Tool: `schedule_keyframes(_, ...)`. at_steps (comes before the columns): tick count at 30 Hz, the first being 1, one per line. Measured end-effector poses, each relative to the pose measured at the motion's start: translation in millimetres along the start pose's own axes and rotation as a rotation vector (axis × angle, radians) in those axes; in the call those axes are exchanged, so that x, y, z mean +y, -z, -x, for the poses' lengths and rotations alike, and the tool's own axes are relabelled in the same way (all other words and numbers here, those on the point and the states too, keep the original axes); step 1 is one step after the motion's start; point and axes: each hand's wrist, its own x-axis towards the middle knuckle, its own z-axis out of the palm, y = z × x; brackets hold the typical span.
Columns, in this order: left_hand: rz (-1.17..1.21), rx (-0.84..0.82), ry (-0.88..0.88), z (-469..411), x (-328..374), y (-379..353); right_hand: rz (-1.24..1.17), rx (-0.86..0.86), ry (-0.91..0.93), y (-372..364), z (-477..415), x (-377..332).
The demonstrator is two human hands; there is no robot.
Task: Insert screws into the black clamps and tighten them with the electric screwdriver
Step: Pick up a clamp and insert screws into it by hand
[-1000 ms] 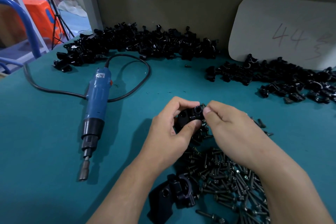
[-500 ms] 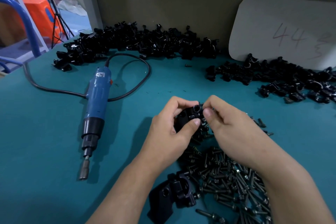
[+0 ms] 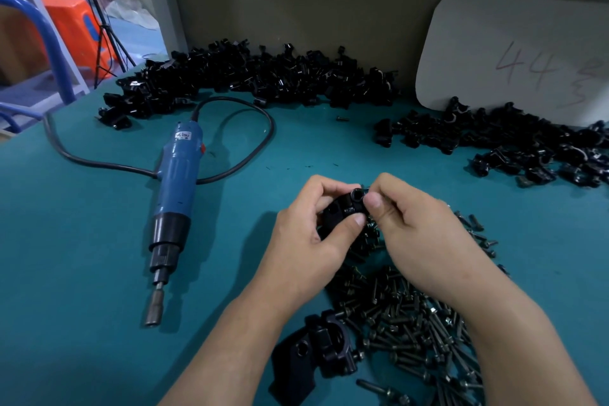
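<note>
Grip: left hand has fingers and thumb curled round one black clamp, held up off the table. The clamp's screw hole faces up and toward the wearer. Right hand has its fingers curled, thumb and forefinger tips pinched together and touching the clamp just right of that hole. Whether a screw sits between those tips cannot be told; the fingers hide it.

Key relation: the hole lies directly left of the right fingertips, with no gap to speak of. Judged step: seating a screw by hand, driving not yet begun.

Outward: the screw pile lies under and just nearer than both hands, mostly beneath the right wrist. A second clamp rests at the pile's left edge, near the left forearm.

The electric screwdriver lies flat, well to the left of the left hand. Its long axis runs far-to-near with the bit end toward the wearer, and its cable loops behind it. The left hand is nearer but occupied, so the right would likely have to reach across.

Far edge: a long clamp heap lies along the wall and a smaller heap to the right, below a white board. Nothing stands between the hands and the driver.
</note>
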Motion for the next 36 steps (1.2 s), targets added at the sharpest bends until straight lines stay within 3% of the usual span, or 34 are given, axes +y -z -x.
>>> schedule_keyframes(5, -0.004, -0.024, -0.022, 1.2, 1.6, 0.3, -0.081, 0.017, -0.053, -1.9, -0.3, -3.8)
schedule_keyframes(11, 0.036, 0.023, 0.001, -0.1, -0.1, 0.9, -0.08, -0.079, -0.163, 10.5, 4.7, -15.9)
schedule_keyframes(14, 0.039, 0.091, 0.026, -2.3, -1.5, 1.3, 0.1, -0.26, -0.228, 27.1, 10.0, -17.4)
schedule_keyframes(18, 0.218, 0.137, 0.155, -5.1, 0.4, 5.4, 0.295, -0.59, -0.328, 28.6, 17.2, -28.4)
schedule_keyframes(24, 0.431, 0.187, 0.254, -6.5, 7.2, 6.6, 0.233, -0.543, -0.32, 22.7, 12.0, -24.5)
schedule_keyframes(31, 0.711, 0.132, 0.372, -7.0, 18.4, 12.9, 0.14, -0.294, -0.263, 27.8, 9.2, -12.4)
schedule_keyframes(36, 0.781, 0.123, 0.418, -7.2, 22.9, 14.3, 0.187, -0.489, -0.338, 30.2, 12.5, -15.2)
